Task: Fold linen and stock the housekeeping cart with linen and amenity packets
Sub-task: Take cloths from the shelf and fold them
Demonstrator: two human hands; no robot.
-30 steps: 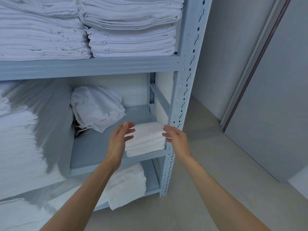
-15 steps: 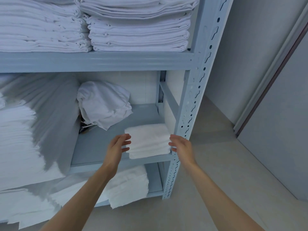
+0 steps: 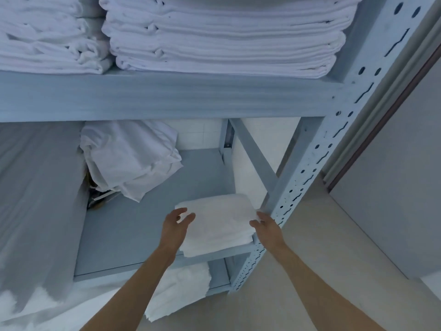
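I saw a pale blue-grey metal shelving rack [image 3: 307, 187]. Two stacks of folded white linen [image 3: 222, 39] sat on its upper shelf. On the middle shelf lay a small folded white towel [image 3: 219, 220] at the front right and a crumpled white sheet bundle [image 3: 128, 156] behind.

Place: probably a hotel linen store.
Evidence: steel rack [image 3: 317, 177] with folded towels [image 3: 222, 37] stacked on the top shelf.
Surroundings: bare wall right of rack.
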